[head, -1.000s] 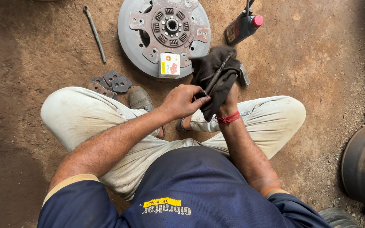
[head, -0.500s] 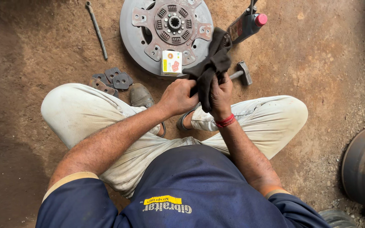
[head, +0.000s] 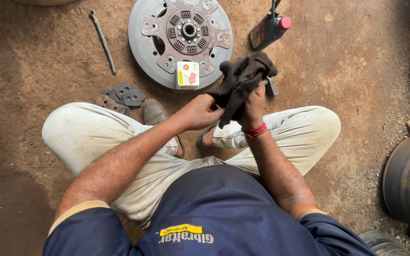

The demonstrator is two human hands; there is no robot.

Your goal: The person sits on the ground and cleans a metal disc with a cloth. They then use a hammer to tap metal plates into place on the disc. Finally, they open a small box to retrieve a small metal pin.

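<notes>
I sit cross-legged on a dirt floor. Both hands are raised in front of my knees and grip a dark, dirty rag (head: pixel 243 78). My left hand (head: pixel 199 111) pinches its lower left edge. My right hand (head: pixel 253 105), with a red band at the wrist, holds the rag from below, and the cloth bunches up over its fingers. Whatever is wrapped inside the rag is hidden. Beyond my hands lies a round grey clutch disc (head: pixel 181 40) with a small white and yellow box (head: pixel 187 74) on its near rim.
A dark bottle with a pink cap (head: pixel 269 31) lies right of the disc. A metal rod (head: pixel 103 41) lies to the left, and several small grey plates (head: pixel 122 97) sit by my left knee. A hammer head (head: pixel 272 86) peeks out behind the rag. Metal drums (head: pixel 409 182) stand at right.
The rag has been gathered up higher between both hands and now covers the thin tool that was sticking out of it one second ago. My hands shifted slightly forward.
</notes>
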